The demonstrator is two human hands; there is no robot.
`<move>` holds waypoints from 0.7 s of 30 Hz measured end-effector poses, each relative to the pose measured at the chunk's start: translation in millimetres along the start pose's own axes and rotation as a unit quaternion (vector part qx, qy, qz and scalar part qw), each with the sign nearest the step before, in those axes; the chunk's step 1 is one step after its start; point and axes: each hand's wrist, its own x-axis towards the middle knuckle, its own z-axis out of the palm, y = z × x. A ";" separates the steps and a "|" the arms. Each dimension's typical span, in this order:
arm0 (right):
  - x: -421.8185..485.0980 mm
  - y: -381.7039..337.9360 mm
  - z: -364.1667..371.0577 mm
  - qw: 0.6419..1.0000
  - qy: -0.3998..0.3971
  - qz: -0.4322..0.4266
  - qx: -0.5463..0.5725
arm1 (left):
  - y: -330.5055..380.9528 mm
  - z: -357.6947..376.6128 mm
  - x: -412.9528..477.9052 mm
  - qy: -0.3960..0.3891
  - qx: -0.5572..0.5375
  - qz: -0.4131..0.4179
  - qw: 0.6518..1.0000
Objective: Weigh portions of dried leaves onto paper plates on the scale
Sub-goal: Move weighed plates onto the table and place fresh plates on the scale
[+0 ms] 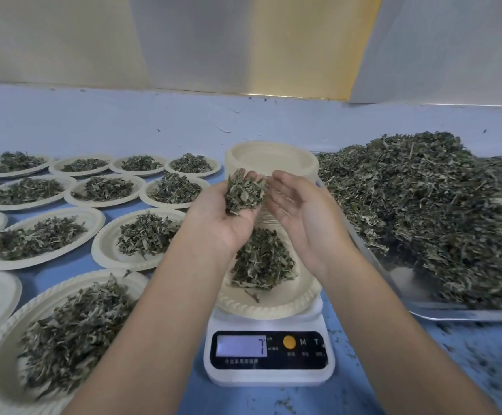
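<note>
Pale paper plate on the white scale, already carrying a small heap of leaves, with what looks like a 7 on the display. Above the plate, palm up: left grip, loosely cupped round a handful of dried leaves. Just beside it: right grip, straight-fingered and empty, facing the handful.

Probably topping the portion up to its target weight. Feed from the handful in small pinches with the right grip, or tip the left palm slowly. Drop low, over the middle of the heap, to stop flakes drifting onto the blue table. Pause after each pinch and wait for a settled reading. Keep wrists and forearms off the plate rim and the scale platform, to avoid a false number. On overshoot, lift a pinch back off rather than pressing the heap down. Return any spare to the loose leaves on the metal tray at the right, not onto the stack of empty plates behind the scale. As a rough check, compare the heap with those on the filled plates at the left.
</note>
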 end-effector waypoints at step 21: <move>2.6 -58.2 -103.0 0.952 0.273 0.034 0.132 | -167.8 63.8 29.9 -0.032 0.207 -0.115 0.971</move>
